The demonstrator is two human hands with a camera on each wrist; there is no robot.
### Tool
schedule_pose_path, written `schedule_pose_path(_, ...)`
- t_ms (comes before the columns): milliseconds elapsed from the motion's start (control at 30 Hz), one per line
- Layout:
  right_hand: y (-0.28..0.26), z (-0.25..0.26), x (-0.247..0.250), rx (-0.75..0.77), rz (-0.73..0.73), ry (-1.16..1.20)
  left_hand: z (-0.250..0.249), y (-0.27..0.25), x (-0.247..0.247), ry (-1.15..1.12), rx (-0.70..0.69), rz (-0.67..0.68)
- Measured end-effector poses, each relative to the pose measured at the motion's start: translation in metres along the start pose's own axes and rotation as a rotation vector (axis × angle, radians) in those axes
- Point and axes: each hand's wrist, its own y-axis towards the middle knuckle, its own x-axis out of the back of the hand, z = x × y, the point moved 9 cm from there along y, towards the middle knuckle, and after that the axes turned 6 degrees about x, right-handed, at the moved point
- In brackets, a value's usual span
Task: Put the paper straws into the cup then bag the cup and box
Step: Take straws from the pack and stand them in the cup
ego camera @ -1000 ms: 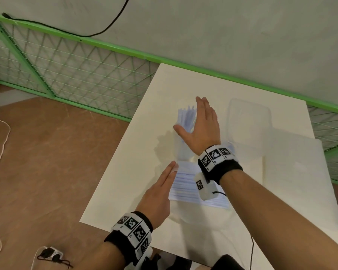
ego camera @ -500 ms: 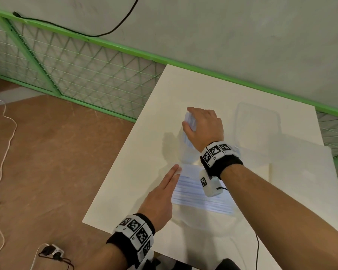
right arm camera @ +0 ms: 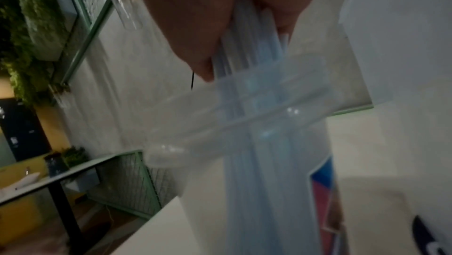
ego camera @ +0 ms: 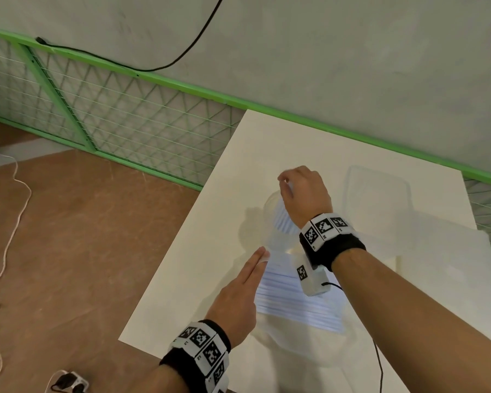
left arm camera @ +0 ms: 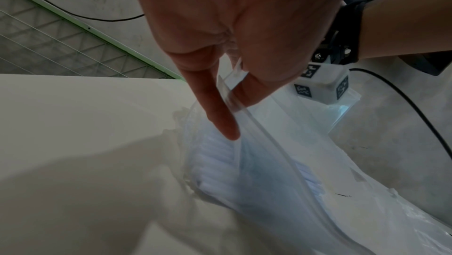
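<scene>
White table [ego camera: 182,279] | right hand [ego camera: 304,197] grips straws [ego camera: 281,219] in cup [right arm camera: 183,131] | left hand [ego camera: 236,296] seemingly pinches bag [left arm camera: 293,162]

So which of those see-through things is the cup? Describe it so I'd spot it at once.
Start at the white table beside the green rail. Near its middle, right under the right hand, is the clear cup. Unlike the flat clear box further right, it is round, with pale straws poking into its mouth.

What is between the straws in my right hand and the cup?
Nothing visible. The right hand grips the straws from above, and their lower ends are already inside the open rim of the cup.
</scene>
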Motion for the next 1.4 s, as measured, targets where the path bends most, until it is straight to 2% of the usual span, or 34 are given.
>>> schedule_pose_path(67,-0.001,0.0,-0.005,0.011,0.085,-0.132,-0.002,0.0,0.001,0.0,-0.003,0.002)
schedule_pose_path(167,-0.002,0.001,-0.002,-0.002,0.116,-0.257,-0.003,0.001,0.004,-0.009,0.002,-0.006)
schedule_pose_path(267,-0.004,0.002,-0.006,0.017,0.158,-0.27,-0.002,0.003,0.004,-0.009,0.0,-0.009)
schedule_pose_path(467,0.006,-0.005,0.007,-0.001,0.088,-0.152,-0.001,0.005,0.007,-0.002,0.016,-0.016)
schedule_pose_path(633,0.001,-0.007,0.0,0.008,0.141,-0.328,-0.002,0.005,0.008,-0.012,0.026,-0.009)
schedule_pose_path(867,0.006,-0.016,0.008,-0.064,0.141,-0.229,-0.005,0.006,0.011,-0.016,0.042,-0.005)
schedule_pose_path(933,0.004,-0.017,0.004,-0.056,0.187,-0.28,-0.006,0.006,0.01,-0.017,0.04,-0.003)
schedule_pose_path(1033,0.0,-0.015,0.0,0.002,0.201,-0.368,-0.007,0.007,0.011,-0.014,0.026,-0.004)
schedule_pose_path(1133,0.0,0.001,0.019,0.064,0.068,-0.366,-0.007,0.007,0.012,0.013,0.04,-0.006)
schedule_pose_path(1233,-0.006,0.037,0.044,0.223,-0.055,-0.228,-0.007,0.007,0.013,0.027,0.061,0.006)
schedule_pose_path(1300,-0.023,0.061,0.05,0.302,0.001,-0.073,-0.009,0.006,0.014,0.036,0.067,0.012)
schedule_pose_path(1400,-0.067,0.088,0.039,0.393,0.204,0.061,-0.009,0.006,0.015,0.06,0.108,0.013)
